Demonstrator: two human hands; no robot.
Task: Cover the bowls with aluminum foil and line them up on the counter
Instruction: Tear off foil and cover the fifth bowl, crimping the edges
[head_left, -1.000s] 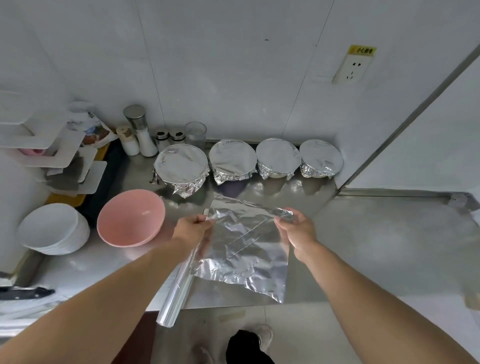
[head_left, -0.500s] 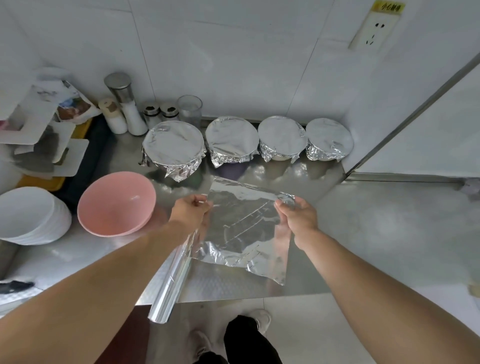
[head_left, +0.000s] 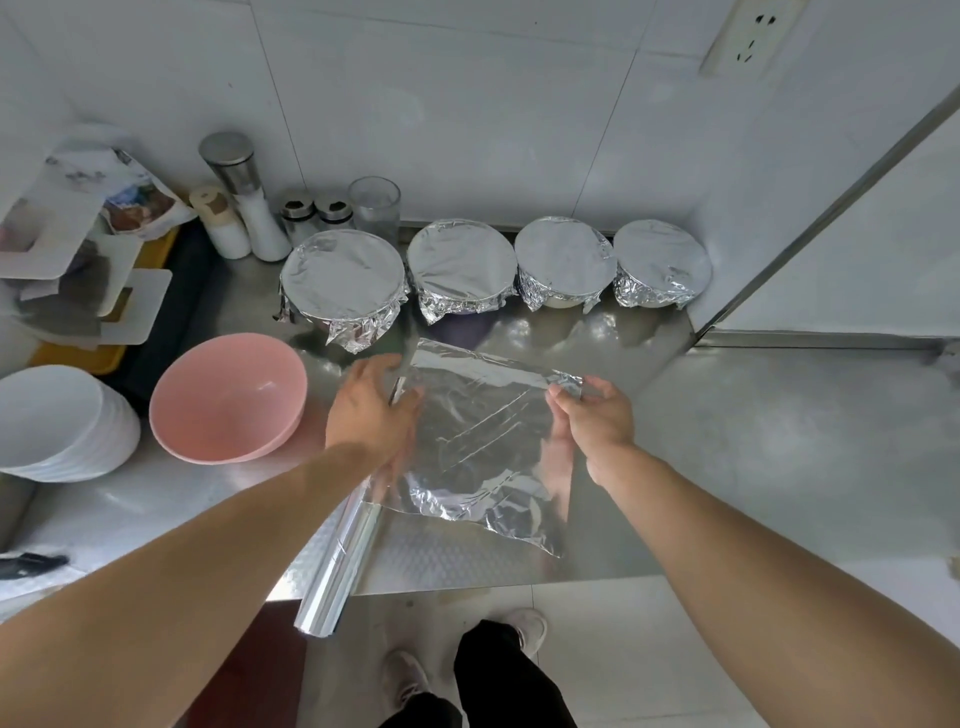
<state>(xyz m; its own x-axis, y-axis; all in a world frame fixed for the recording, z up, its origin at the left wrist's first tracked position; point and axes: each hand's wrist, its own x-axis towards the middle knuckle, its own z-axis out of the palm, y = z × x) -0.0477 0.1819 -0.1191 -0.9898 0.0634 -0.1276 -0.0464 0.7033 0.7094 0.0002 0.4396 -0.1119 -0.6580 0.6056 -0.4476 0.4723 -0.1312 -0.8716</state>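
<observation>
Four bowls stand in a row along the back of the steel counter (head_left: 779, 467) against the wall, each sealed with crinkled foil so that what they contain cannot be seen: the first covered bowl (head_left: 344, 283) on the left, a second covered bowl (head_left: 461, 270), a third covered bowl (head_left: 564, 262) and a fourth covered bowl (head_left: 661, 270) nearest the corner, each touching or just beside its neighbour. One pink bowl (head_left: 228, 397) sits uncovered and empty at the left of the counter, in front of the row, with a stack of white bowls (head_left: 57, 421) beside it at the frame's left edge. Behind the row stand a clear glass (head_left: 374, 208), which looks empty, two small metal-lidded shakers (head_left: 317, 215) and a taller grinder (head_left: 244, 192). A loose foil sheet (head_left: 483, 441) is stretched between the two hands, just to the right of the pink bowl and in front of the covered row. The left hand (head_left: 371, 410) grips the foil roll (head_left: 337, 561) near its upper end, fingers curled over it, while the roll's lower end juts past the counter's front edge. The right hand (head_left: 597, 415) pinches the sheet's far right corner between thumb and fingers, holding that edge raised above the counter.
</observation>
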